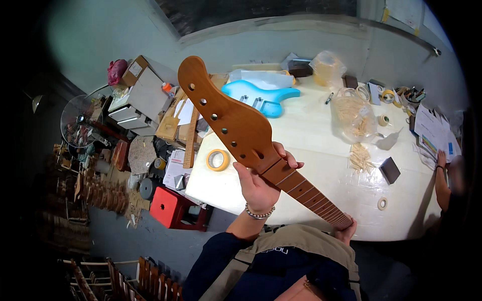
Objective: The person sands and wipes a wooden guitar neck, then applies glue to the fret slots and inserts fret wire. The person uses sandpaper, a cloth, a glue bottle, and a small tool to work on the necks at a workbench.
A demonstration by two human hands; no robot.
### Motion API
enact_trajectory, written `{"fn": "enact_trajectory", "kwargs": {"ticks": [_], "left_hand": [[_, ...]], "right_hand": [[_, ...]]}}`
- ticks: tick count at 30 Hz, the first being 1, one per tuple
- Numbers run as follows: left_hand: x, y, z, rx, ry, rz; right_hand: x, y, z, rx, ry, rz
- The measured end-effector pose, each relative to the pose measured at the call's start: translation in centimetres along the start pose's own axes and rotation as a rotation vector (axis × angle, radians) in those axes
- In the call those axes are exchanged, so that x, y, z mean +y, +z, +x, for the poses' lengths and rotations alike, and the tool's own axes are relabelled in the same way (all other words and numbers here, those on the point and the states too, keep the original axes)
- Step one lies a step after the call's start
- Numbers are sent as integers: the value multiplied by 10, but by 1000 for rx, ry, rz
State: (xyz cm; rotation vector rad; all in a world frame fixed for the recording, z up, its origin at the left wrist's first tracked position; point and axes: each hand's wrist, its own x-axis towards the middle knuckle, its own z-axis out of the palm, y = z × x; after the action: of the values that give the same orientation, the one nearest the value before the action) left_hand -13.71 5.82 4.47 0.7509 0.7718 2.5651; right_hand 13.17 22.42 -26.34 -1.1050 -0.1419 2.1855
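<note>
I hold a brown wooden guitar neck (226,113) slantwise over the white table, its headstock raised toward the far left. The headstock has a row of round tuner holes and a slot near the nut. My left hand (261,190), with a beaded bracelet at the wrist, is wrapped under the neck by the nut, fingertips showing on the far edge. At the lower right end of the fretboard, my right hand (345,231) grips the neck; most of its fingers are hidden. A light blue guitar body (266,98) lies on the table beyond the headstock.
The table (296,135) bears a yellow tape roll (217,160), a bag of wooden sticks (355,118), loose sticks (361,158) and a dark block (389,170). Another person's hand (441,159) rests by papers at right. A red stool (170,208) and fan (83,120) stand left.
</note>
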Motion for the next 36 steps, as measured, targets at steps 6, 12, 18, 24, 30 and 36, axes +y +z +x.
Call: {"fn": "enact_trajectory", "kwargs": {"ticks": [6, 12, 18, 24, 30, 36], "left_hand": [[-3, 21, 10, -114, -36, -85], [-13, 31, 13, -184, -92, -146], [-15, 32, 14, -158, -138, -83], [-9, 24, 18, -68, -286, 70], [-14, 14, 22, -250, -349, -42], [-6, -8, 16, -187, -271, 50]], "right_hand": [[4, -14, -7, -93, -116, 77], [-5, -24, -11, -85, -200, 152], [-4, -27, -17, 3, -240, 139], [-11, -21, -24, 99, -297, 136], [-18, -12, -32, 61, -286, 91], [-17, 7, -19, 225, -224, -103]]}}
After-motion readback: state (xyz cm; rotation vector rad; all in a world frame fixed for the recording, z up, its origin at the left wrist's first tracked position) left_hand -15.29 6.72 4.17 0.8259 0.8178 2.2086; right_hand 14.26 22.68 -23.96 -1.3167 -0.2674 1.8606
